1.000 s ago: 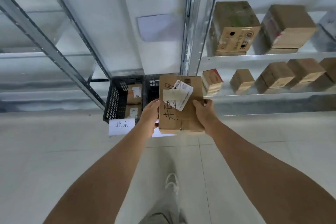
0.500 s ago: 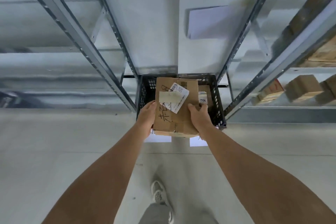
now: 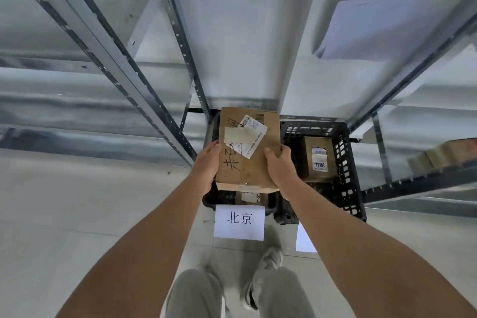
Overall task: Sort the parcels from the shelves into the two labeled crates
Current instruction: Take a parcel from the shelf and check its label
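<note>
While hands (image 3: 245, 165) grip parcel (image 3: 254, 162), above crate (image 3: 210, 197)

The parcel (image 3: 249, 152), at twelve o'clock from the person, is matt brown cardboard carrying a white paper label, a strip of pale tape and black marker strokes. The crate (image 3: 343, 162) at one o'clock is black perforated plastic with a dull sheen and holds a smaller box (image 3: 318, 160) of the same cardboard, while the sign (image 3: 239, 222) at six o'clock from the parcel is smooth white paper printed in black. The shelf uprights (image 3: 108, 59) running from ten to twelve o'clock are bare grey metal, faintly shiny and punched with holes, and the floor (image 3: 90, 201) is smooth pale tile.
</note>
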Demonstrator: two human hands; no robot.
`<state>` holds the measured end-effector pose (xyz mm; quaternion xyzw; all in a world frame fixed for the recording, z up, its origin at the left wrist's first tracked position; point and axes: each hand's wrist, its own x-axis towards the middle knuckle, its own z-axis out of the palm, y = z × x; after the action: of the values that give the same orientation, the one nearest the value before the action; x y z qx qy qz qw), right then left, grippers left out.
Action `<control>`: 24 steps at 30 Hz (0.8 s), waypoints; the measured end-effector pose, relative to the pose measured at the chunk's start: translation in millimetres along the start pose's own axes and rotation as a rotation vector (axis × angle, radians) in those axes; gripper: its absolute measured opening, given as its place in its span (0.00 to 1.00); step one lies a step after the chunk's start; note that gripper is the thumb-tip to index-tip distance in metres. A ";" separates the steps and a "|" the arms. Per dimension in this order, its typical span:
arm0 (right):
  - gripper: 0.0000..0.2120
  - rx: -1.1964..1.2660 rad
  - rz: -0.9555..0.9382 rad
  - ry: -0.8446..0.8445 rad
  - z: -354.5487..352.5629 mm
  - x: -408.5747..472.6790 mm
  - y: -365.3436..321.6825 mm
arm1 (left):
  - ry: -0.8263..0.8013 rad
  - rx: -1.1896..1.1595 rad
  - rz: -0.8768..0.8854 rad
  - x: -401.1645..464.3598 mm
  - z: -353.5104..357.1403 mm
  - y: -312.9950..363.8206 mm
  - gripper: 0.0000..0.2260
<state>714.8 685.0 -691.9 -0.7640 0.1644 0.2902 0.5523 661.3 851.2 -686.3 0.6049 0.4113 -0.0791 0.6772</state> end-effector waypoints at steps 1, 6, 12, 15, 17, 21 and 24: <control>0.26 -0.005 -0.006 0.000 9.4 18.7 4.5 | -0.006 0.000 0.000 22.0 -2.0 -5.9 0.16; 0.26 -0.028 -0.044 -0.005 63.1 122.0 41.3 | -0.023 0.053 0.025 140.2 -15.5 -46.8 0.16; 0.25 -0.094 -0.107 0.020 126.2 253.1 103.4 | -0.035 0.104 0.097 284.1 -23.2 -106.9 0.13; 0.25 -0.144 -0.151 0.041 149.4 300.9 128.2 | -0.030 0.087 0.120 340.0 -24.3 -133.0 0.11; 0.24 -0.158 -0.160 0.052 159.3 328.1 142.7 | -0.037 0.087 0.135 367.8 -21.4 -147.1 0.11; 0.23 -0.176 -0.185 0.045 167.6 362.0 156.2 | -0.008 0.119 0.184 396.4 -15.4 -162.2 0.10; 0.22 -0.202 -0.188 0.044 170.8 375.0 157.1 | 0.016 0.137 0.213 409.8 -12.4 -165.2 0.11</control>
<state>871.8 818.7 -1081.8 -0.8339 0.0741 0.2354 0.4937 821.6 980.0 -1077.5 0.6906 0.3439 -0.0299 0.6356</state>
